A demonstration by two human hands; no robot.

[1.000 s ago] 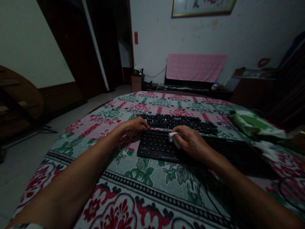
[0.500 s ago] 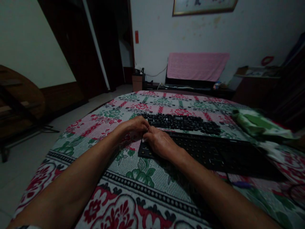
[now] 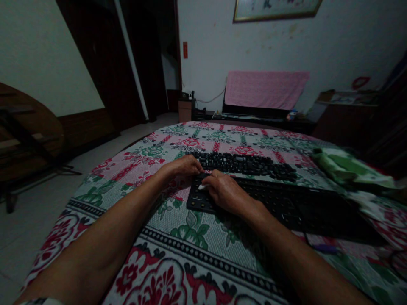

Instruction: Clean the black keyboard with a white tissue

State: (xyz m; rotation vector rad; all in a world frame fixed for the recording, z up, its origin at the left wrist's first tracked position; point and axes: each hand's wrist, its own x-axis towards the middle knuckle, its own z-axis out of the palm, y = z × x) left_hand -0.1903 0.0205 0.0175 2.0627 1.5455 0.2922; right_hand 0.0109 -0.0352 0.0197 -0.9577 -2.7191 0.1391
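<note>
Tablecloth (image 3: 149, 152) extends past keyboard (image 3: 276, 197) edge; right fingers (image 3: 210, 182) pinch tissue (image 3: 202, 187); left fingers (image 3: 197, 167): cannot tell

No readable text right now. Scanning along the keys (image 3: 241, 164): pale flecks on black, too small and dim to make out as letters or numbers. Down to the keyboard (image 3: 276, 195): too dark to pick out a brand. Across to the pack (image 3: 352, 168): green and white, too blurred to read. Up to the wall (image 3: 210, 51), over to the red slip (image 3: 185, 50): too small to read. Higher, at the picture (image 3: 278, 9): dark strokes, impossible to call as writing or drawing.
</note>
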